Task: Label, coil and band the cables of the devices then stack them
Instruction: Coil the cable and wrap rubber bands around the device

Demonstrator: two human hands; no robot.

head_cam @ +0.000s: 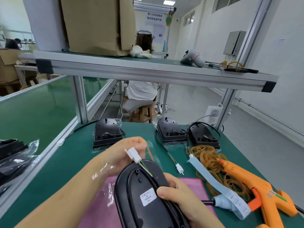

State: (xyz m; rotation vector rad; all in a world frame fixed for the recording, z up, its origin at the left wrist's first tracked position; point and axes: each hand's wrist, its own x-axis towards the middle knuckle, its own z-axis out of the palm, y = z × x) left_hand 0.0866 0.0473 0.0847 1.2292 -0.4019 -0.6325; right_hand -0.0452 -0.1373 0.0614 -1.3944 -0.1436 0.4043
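Three devices (171,130) wait on the green counter (74,158), cables loose. The right hand (181,193) grips a labelled device (144,193); left hand (130,150) fingers pinch its connector (134,153), unbanded.

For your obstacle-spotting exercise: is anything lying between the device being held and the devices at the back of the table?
Nothing visible does. The held device, in the left hand and right hand, faces bare green mat up to the left device. The loose connector lies off to the right.
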